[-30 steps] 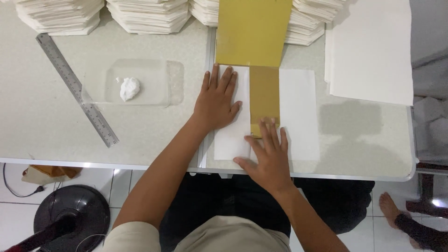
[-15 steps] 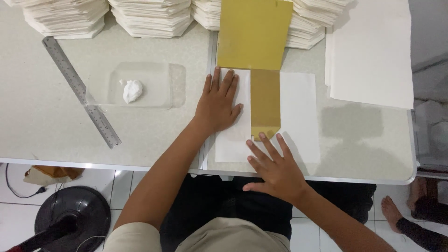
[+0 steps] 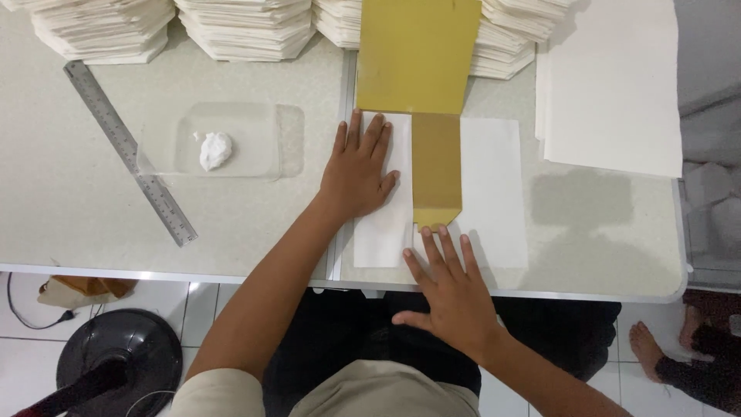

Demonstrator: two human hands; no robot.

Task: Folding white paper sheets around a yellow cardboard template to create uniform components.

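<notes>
A white sheet of paper (image 3: 494, 193) lies flat near the table's front edge. On it rests a yellow-brown card template (image 3: 421, 69), with a narrow tongue reaching toward me. My left hand (image 3: 361, 170) presses flat on the left part of the white sheet, fingers apart, beside the tongue. My right hand (image 3: 451, 286) lies flat with spread fingers at the sheet's near edge, its fingertips just below the tip of the tongue, the palm over the table edge. Neither hand grips anything.
Stacks of folded white paper (image 3: 239, 27) line the back of the table (image 3: 77, 208). A metal ruler (image 3: 127, 150) lies diagonally at left, beside a clear plate with a white dab of paste (image 3: 215, 149). More white sheets (image 3: 610, 85) lie at right. Another person's foot (image 3: 656, 347) is at lower right.
My right hand has slid back toward me, from on the tongue and sheet to the sheet's near edge. The left hand has stayed pressed in place.
</notes>
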